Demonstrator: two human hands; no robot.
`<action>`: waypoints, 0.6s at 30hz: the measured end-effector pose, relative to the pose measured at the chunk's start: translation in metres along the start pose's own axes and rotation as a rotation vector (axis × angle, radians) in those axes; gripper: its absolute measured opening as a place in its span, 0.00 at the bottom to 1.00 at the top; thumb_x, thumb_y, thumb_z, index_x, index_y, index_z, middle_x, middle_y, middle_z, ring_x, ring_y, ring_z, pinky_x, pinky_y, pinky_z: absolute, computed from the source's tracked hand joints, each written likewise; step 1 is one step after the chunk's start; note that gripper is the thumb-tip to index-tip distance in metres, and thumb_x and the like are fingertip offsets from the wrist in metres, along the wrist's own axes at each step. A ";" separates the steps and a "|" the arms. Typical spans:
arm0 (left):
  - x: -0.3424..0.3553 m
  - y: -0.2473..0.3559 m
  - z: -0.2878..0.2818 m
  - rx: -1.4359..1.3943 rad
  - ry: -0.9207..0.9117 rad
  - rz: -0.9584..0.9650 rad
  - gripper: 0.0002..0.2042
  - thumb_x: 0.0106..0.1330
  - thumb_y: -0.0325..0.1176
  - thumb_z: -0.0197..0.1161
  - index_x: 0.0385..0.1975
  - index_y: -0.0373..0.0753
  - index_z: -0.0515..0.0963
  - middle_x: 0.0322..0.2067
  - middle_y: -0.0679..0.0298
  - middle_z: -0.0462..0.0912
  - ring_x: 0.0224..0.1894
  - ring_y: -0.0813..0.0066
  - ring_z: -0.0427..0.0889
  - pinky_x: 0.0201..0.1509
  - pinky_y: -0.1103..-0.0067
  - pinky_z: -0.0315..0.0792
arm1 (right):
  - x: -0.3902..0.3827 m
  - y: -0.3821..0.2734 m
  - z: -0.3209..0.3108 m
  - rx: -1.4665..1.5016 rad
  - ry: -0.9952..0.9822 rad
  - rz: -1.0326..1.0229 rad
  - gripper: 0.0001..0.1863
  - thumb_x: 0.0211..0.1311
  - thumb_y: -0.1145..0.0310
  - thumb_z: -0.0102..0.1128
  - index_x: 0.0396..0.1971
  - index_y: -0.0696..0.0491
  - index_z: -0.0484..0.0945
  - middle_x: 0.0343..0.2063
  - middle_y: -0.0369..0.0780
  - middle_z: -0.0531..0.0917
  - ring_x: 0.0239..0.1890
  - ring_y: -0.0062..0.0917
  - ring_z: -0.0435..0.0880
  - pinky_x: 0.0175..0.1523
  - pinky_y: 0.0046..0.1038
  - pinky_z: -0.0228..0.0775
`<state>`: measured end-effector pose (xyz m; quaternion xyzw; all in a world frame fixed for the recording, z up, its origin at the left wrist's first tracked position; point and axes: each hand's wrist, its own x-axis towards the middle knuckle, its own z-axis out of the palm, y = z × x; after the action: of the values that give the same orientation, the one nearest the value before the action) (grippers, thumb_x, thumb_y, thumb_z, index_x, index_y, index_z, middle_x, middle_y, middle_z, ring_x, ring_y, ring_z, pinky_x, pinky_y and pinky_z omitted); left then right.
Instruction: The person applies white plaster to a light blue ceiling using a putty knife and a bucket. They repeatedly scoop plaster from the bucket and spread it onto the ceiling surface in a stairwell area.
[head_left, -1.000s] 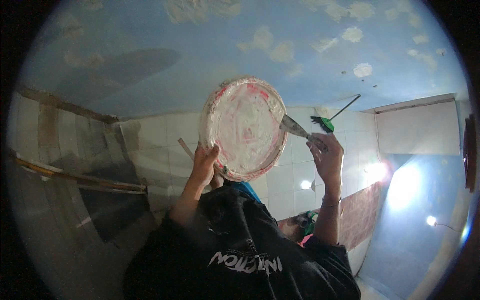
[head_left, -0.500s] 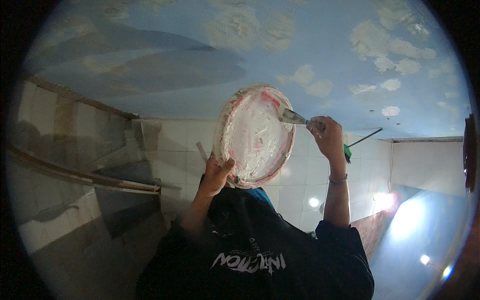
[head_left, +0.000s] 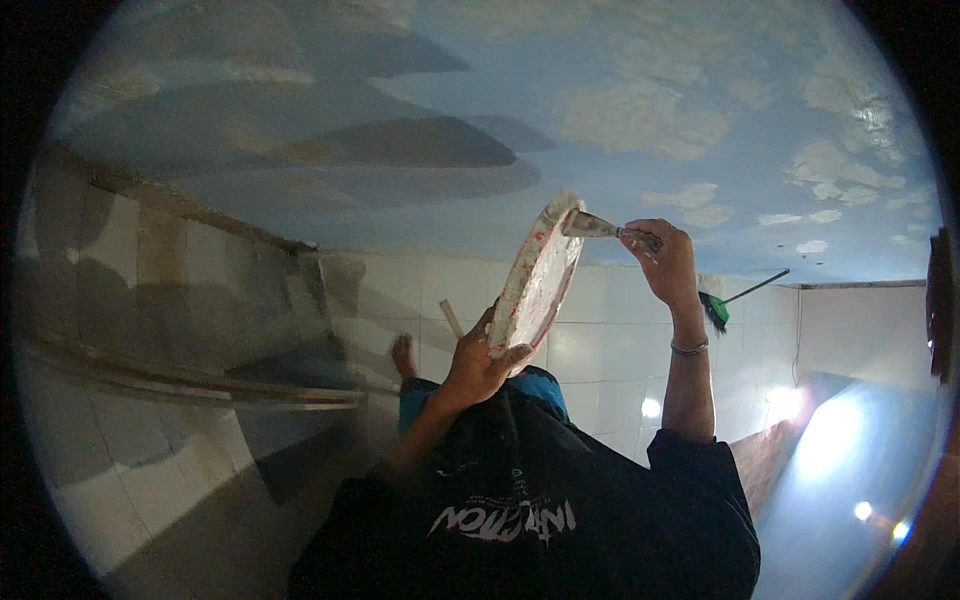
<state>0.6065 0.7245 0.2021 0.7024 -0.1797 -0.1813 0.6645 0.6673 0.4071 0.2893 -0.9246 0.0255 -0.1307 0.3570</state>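
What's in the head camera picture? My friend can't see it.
The person's left hand holds a tilted, white-smeared tray; the right hand holds a scraper at the tray's upper edge. Beyond are a blue wall, white tiles and a green broom.

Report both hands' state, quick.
Left hand: closed, holding the lid by its lower edge.
Right hand: closed, holding the scraper by its handle.

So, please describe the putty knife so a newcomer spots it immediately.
Above the black shirt, find the raised right hand with a bracelet at its wrist. It holds the putty knife, blade near the top of the white-smeared disc. Unlike that broad disc, the knife is slim, flaring toward its tip.
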 end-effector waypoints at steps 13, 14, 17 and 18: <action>-0.056 0.001 -0.022 -0.147 0.130 -0.184 0.29 0.72 0.41 0.65 0.65 0.31 0.65 0.50 0.56 0.81 0.48 0.64 0.83 0.55 0.68 0.76 | -0.133 -0.019 -0.012 0.781 0.152 0.383 0.13 0.61 0.72 0.71 0.43 0.61 0.83 0.34 0.34 0.81 0.35 0.16 0.76 0.41 0.19 0.69; -0.066 -0.007 -0.016 -0.158 0.188 -0.129 0.27 0.72 0.39 0.65 0.64 0.31 0.66 0.46 0.59 0.83 0.42 0.66 0.84 0.50 0.69 0.78 | -0.150 -0.015 -0.013 0.949 0.150 0.360 0.13 0.61 0.72 0.71 0.44 0.60 0.82 0.32 0.32 0.81 0.33 0.16 0.76 0.38 0.19 0.68; -0.089 -0.031 -0.026 -0.361 0.335 -0.244 0.28 0.73 0.42 0.64 0.66 0.32 0.64 0.55 0.56 0.78 0.54 0.68 0.80 0.57 0.71 0.76 | -0.192 0.006 0.011 1.100 0.104 0.421 0.16 0.62 0.66 0.72 0.46 0.59 0.82 0.31 0.33 0.81 0.31 0.16 0.75 0.35 0.20 0.69; -0.098 -0.043 -0.023 -0.424 0.371 -0.235 0.27 0.74 0.41 0.62 0.66 0.34 0.64 0.55 0.57 0.78 0.53 0.67 0.81 0.56 0.69 0.77 | -0.206 0.018 0.021 1.127 0.064 0.415 0.17 0.62 0.65 0.72 0.47 0.59 0.82 0.31 0.33 0.81 0.31 0.16 0.76 0.35 0.20 0.69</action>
<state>0.5331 0.7949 0.1621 0.5851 0.0690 -0.1590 0.7922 0.4750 0.4358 0.2163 -0.5642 0.1431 -0.0793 0.8093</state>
